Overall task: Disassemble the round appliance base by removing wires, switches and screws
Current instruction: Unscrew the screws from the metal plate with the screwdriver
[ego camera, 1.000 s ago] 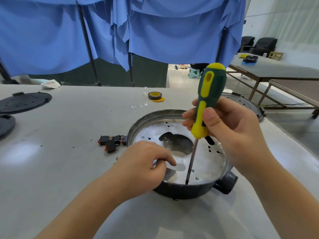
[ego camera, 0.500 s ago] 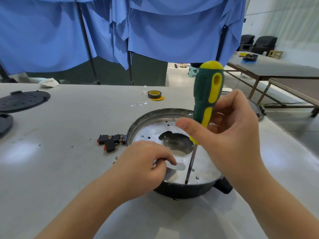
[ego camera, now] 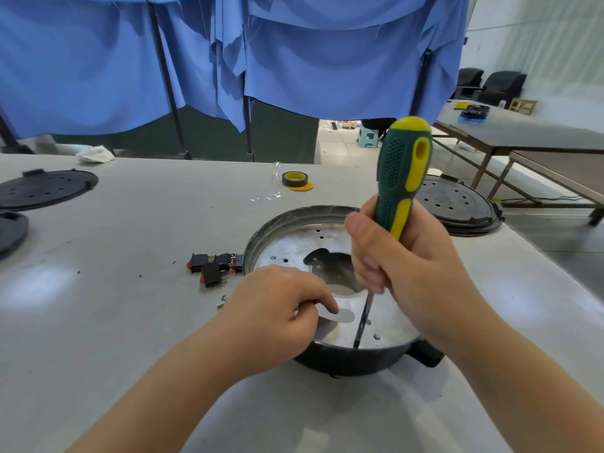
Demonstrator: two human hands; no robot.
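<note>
The round appliance base (ego camera: 294, 220), a black shell with a silver metal plate inside, lies open side up on the grey table. My right hand (ego camera: 411, 273) grips a green and yellow screwdriver (ego camera: 400, 178) held nearly upright, its tip down on the plate by the base's near rim. My left hand (ego camera: 277, 312) rests on the base's near left rim, fingers curled over the edge onto the plate. Three black and red switches (ego camera: 212, 266) lie loose on the table just left of the base.
A roll of yellow tape (ego camera: 295, 179) lies behind the base. Black round covers sit at the far left (ego camera: 45, 188) and far right (ego camera: 457, 204). Blue cloth hangs along the table's back edge. Another table stands to the right.
My right hand has re-gripped the screwdriver handle, fingers wrapping round it, and the handle has turned. The tip stays at the same spot. My left hand has not moved.
</note>
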